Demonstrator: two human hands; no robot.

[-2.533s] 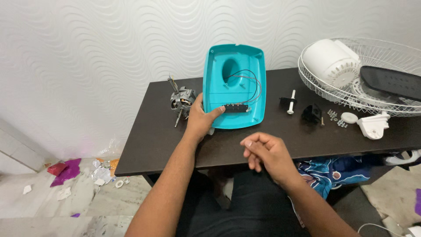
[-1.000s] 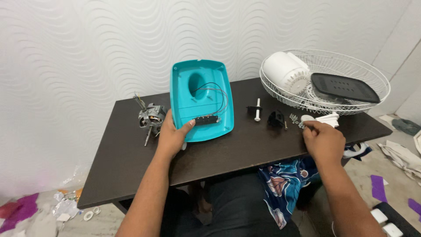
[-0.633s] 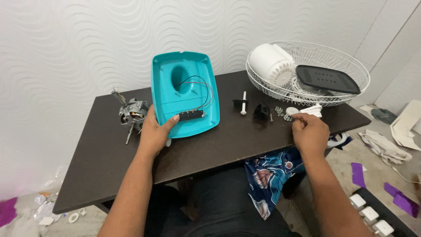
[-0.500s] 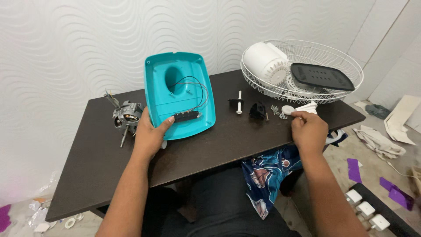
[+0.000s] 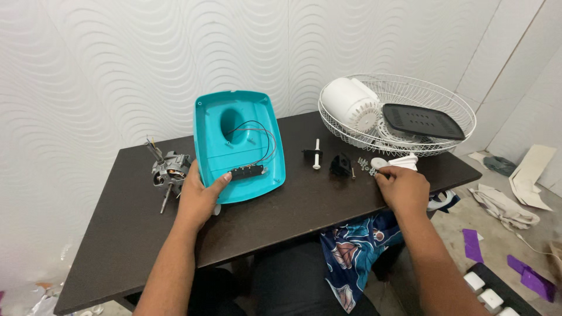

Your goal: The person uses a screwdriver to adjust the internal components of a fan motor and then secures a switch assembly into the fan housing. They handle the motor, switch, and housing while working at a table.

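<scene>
A teal plastic fan base shell (image 5: 237, 146) stands tilted on the dark table (image 5: 117, 234), its hollow side toward me, with black and red wires and a black switch strip (image 5: 247, 171) inside. My left hand (image 5: 199, 196) grips its lower left edge, thumb on the switch strip. My right hand (image 5: 401, 187) rests on the table at the right, fingertips on several small screws (image 5: 366, 168) beside a white plastic piece (image 5: 403, 162). Whether it has picked one up is hidden.
A grey fan motor (image 5: 167, 172) with a shaft lies left of the shell. A black-and-white spindle (image 5: 316, 154) and a black knob (image 5: 341, 165) lie mid-table. A white wire fan guard (image 5: 445, 105) at the right holds a white housing and a black panel. Cloth and scraps lie on the floor.
My right hand went from the table's near edge out to the screws at the right. My left hand stayed on the teal shell. The view swung to the right.
</scene>
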